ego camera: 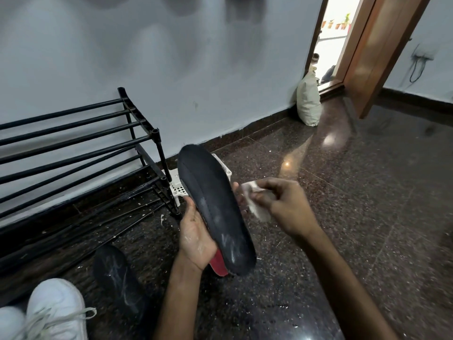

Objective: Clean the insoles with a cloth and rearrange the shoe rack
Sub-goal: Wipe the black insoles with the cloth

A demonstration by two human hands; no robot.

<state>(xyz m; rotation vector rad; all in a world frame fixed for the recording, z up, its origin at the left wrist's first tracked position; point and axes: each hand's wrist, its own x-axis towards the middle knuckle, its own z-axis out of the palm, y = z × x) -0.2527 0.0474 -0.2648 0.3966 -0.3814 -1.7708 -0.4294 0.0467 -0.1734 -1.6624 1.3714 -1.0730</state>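
One black insole [213, 204] gripped in left hand [196, 239] | right hand [286, 207] pinches white cloth [257, 209] just beside it | second insole [117, 273] on floor [343, 217] | white basket [176, 187] by shoe rack [73, 133], contents hidden

Matt insole [215, 207] — glossy stone floor [343, 192]

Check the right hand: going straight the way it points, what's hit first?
Probably the black insole the left hand holds; the right hand, pinching the cloth, points at its side. Depth unclear.

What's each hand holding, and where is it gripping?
The left hand holds the black insole across its middle, palm underneath, fingers round the far edge. The right hand pinches a bunched white cloth.
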